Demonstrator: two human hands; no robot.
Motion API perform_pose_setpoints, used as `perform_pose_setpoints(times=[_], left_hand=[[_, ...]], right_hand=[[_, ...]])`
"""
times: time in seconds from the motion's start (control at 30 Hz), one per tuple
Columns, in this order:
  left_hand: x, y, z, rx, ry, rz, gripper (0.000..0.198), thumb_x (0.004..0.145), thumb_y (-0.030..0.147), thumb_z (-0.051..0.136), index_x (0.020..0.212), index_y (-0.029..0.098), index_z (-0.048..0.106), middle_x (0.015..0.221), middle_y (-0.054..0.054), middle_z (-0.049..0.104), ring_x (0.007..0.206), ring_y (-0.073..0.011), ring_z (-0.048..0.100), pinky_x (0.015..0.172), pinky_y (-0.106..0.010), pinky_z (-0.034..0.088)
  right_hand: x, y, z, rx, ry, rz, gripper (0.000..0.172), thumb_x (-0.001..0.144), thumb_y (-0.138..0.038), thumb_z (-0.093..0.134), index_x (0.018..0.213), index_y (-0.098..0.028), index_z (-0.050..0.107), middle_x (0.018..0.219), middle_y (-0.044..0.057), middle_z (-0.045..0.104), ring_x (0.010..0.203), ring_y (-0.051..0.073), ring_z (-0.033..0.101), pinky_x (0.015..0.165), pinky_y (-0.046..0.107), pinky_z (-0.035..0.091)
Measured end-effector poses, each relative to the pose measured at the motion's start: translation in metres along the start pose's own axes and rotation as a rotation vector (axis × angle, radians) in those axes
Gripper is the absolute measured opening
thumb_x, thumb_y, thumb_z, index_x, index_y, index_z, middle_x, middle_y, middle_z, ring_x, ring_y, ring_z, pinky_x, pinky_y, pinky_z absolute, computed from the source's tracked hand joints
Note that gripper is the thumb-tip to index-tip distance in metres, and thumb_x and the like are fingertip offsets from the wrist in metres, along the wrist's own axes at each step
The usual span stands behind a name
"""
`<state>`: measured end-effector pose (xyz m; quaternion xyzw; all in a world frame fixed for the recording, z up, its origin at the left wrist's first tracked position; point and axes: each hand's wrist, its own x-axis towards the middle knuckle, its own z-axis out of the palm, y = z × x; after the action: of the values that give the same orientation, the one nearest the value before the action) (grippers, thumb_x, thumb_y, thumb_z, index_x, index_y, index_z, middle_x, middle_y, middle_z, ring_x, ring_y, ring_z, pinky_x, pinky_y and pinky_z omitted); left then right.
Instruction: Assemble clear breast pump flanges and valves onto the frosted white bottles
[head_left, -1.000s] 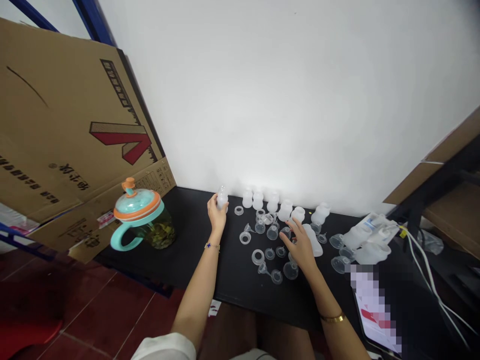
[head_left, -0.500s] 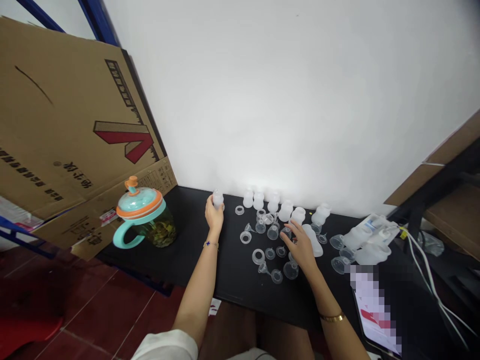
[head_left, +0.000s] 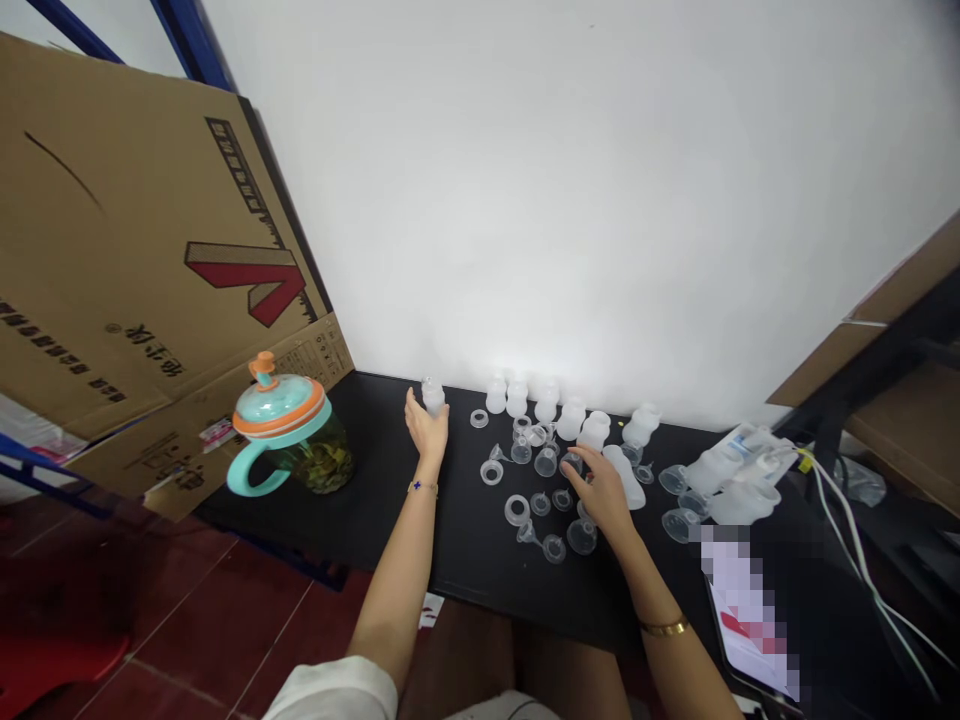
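Black table [head_left: 465,560] along a white wall, big cardboard sheet [head_left: 127,260] leaning at left, teal-and-orange lidded jug [head_left: 281,425] near the table's left end. L hand [head_left: 426,430] open, fingers spread, right by a frosted bottle [head_left: 433,397] standing on table; can't tell if touching. R hand [head_left: 600,488] curled down over the parts, fingertips at clear funnel piece [head_left: 572,463]; can't tell if pinching. Row of frosted bottles [head_left: 544,400] at the wall, clear rings [head_left: 517,510] scattered in front. Bottles look light, prob. semi-soft; hold by body. Clear bits look small, slick; pinch at rim.
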<state>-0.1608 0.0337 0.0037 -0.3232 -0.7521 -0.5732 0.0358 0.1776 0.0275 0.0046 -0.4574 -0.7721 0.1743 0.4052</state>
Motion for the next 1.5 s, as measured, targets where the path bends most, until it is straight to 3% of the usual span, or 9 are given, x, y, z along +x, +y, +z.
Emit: perform_pose_setpoints(times=[0.2, 0.33, 0.43, 0.53, 0.63, 0.8, 0.9, 1.1, 1.5], left_hand=[[-0.011, 0.022, -0.007, 0.026, 0.116, 0.114, 0.089, 0.086, 0.038, 0.067, 0.156, 0.013, 0.018, 0.155, -0.024, 0.03, 0.147, -0.0354, 0.027, 0.119, -0.049, 0.025], [-0.028, 0.047, -0.013, -0.005, 0.112, 0.295, 0.083, 0.09, 0.043, 0.062, 0.154, 0.01, 0.022, 0.158, -0.023, 0.025, 0.149, -0.0337, 0.023, 0.121, -0.048, 0.022], [-0.047, 0.062, -0.011, -0.079, -0.019, 0.47, 0.068, 0.092, 0.04, 0.061, 0.148, 0.011, 0.037, 0.155, -0.022, 0.034, 0.147, -0.0322, 0.028, 0.12, -0.048, 0.024], [-0.066, 0.071, -0.005, -0.154, -0.283, 0.633, 0.046, 0.093, 0.035, 0.059, 0.135, 0.018, 0.054, 0.137, -0.015, 0.057, 0.133, -0.0289, 0.048, 0.115, -0.045, 0.036], [-0.083, 0.075, 0.001, -0.189, -0.509, 0.709, 0.033, 0.095, 0.032, 0.057, 0.126, 0.023, 0.061, 0.122, -0.01, 0.067, 0.118, -0.0258, 0.059, 0.106, -0.042, 0.045], [-0.102, 0.074, 0.01, -0.136, -0.636, 0.769, 0.031, 0.093, 0.031, 0.057, 0.124, 0.025, 0.063, 0.117, -0.009, 0.068, 0.112, -0.026, 0.062, 0.097, -0.043, 0.051], [-0.106, 0.07, 0.015, -0.066, -0.671, 0.793, 0.039, 0.092, 0.032, 0.061, 0.13, 0.024, 0.059, 0.127, -0.01, 0.063, 0.122, -0.0275, 0.056, 0.102, -0.046, 0.049], [-0.106, 0.061, 0.023, 0.079, -0.676, 0.812, 0.039, 0.095, 0.027, 0.054, 0.135, 0.026, 0.055, 0.141, -0.01, 0.053, 0.133, -0.0284, 0.048, 0.108, -0.049, 0.045], [-0.107, 0.059, 0.025, 0.095, -0.685, 0.763, 0.028, 0.092, 0.02, 0.058, 0.12, 0.022, 0.06, 0.133, -0.01, 0.061, 0.122, -0.027, 0.059, 0.103, -0.046, 0.048]], right_hand=[[0.001, -0.002, -0.001, -0.021, 0.009, -0.021, 0.039, 0.093, -0.05, 0.052, 0.112, -0.021, 0.07, 0.121, 0.014, 0.069, 0.114, 0.034, 0.062, 0.09, 0.053, 0.052], [0.001, -0.006, -0.003, -0.038, 0.024, -0.038, 0.038, 0.094, -0.049, 0.052, 0.111, -0.02, 0.069, 0.121, 0.013, 0.069, 0.115, 0.033, 0.061, 0.094, 0.052, 0.05], [0.0, -0.011, -0.005, -0.029, 0.052, -0.055, 0.036, 0.095, -0.048, 0.051, 0.11, -0.021, 0.07, 0.118, 0.012, 0.07, 0.112, 0.032, 0.063, 0.094, 0.051, 0.05], [0.0, -0.016, -0.007, -0.023, 0.066, -0.078, 0.035, 0.095, -0.047, 0.051, 0.108, -0.022, 0.071, 0.112, 0.011, 0.072, 0.106, 0.032, 0.065, 0.091, 0.05, 0.052], [0.0, -0.02, -0.009, -0.018, 0.057, -0.096, 0.034, 0.095, -0.046, 0.051, 0.108, -0.023, 0.072, 0.108, 0.01, 0.074, 0.101, 0.031, 0.067, 0.09, 0.049, 0.053], [-0.002, -0.022, -0.008, -0.015, 0.008, -0.109, 0.031, 0.095, -0.042, 0.052, 0.107, -0.022, 0.072, 0.105, 0.01, 0.075, 0.1, 0.029, 0.068, 0.09, 0.047, 0.054], [-0.003, -0.022, -0.006, -0.023, -0.03, -0.125, 0.028, 0.095, -0.038, 0.053, 0.107, -0.022, 0.072, 0.105, 0.01, 0.075, 0.101, 0.028, 0.068, 0.089, 0.043, 0.054], [-0.005, -0.021, -0.003, -0.044, -0.1, -0.129, 0.024, 0.095, -0.031, 0.054, 0.106, -0.021, 0.072, 0.103, 0.009, 0.075, 0.099, 0.026, 0.068, 0.087, 0.039, 0.053], [-0.004, -0.033, -0.006, -0.194, -0.312, -0.094, 0.018, 0.091, -0.032, 0.059, 0.096, -0.022, 0.073, 0.088, 0.005, 0.072, 0.085, 0.021, 0.066, 0.073, 0.029, 0.047]])
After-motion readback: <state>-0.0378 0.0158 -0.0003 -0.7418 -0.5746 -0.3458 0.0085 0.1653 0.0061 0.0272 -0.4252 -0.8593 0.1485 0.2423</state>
